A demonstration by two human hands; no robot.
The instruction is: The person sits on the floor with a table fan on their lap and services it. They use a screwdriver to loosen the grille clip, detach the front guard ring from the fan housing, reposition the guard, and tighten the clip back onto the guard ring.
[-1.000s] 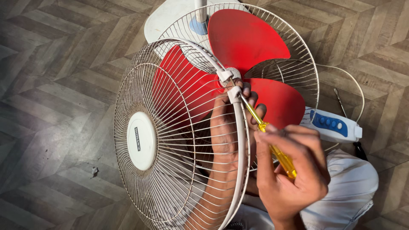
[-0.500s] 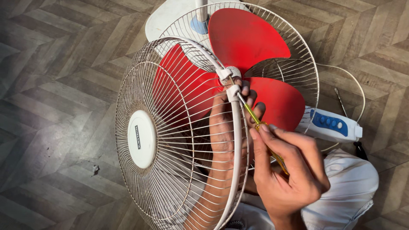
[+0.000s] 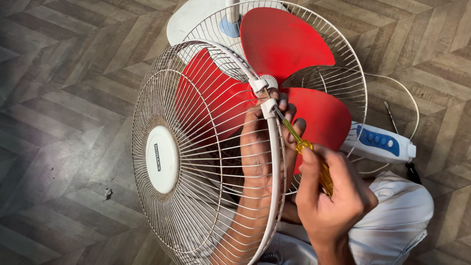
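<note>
A table fan lies on the floor with its red blades [image 3: 287, 41] showing. The white front wire grille [image 3: 186, 162] is swung open at the left, hinged at a white clip [image 3: 269, 107] on its rim. My left hand [image 3: 257, 147] reaches behind the grille, fingers curled around the rim at that clip. A yellow-handled screwdriver [image 3: 306, 149] sits in my right hand [image 3: 331, 194], its tip touching the clip. The rear grille [image 3: 338, 54] stays around the blades.
The fan's white base [image 3: 189, 22] lies at the top, its white and blue control box [image 3: 380, 144] at the right with a white cord [image 3: 409, 98] looping behind. A thin tool [image 3: 391, 117] rests on the wooden herringbone floor [image 3: 64, 98]. My white-clothed knee [image 3: 397, 216] is at bottom right.
My right hand has shifted slightly on the screwdriver handle, as if turning it. The tip stays at the clip and the left hand keeps its grip on the rim.
</note>
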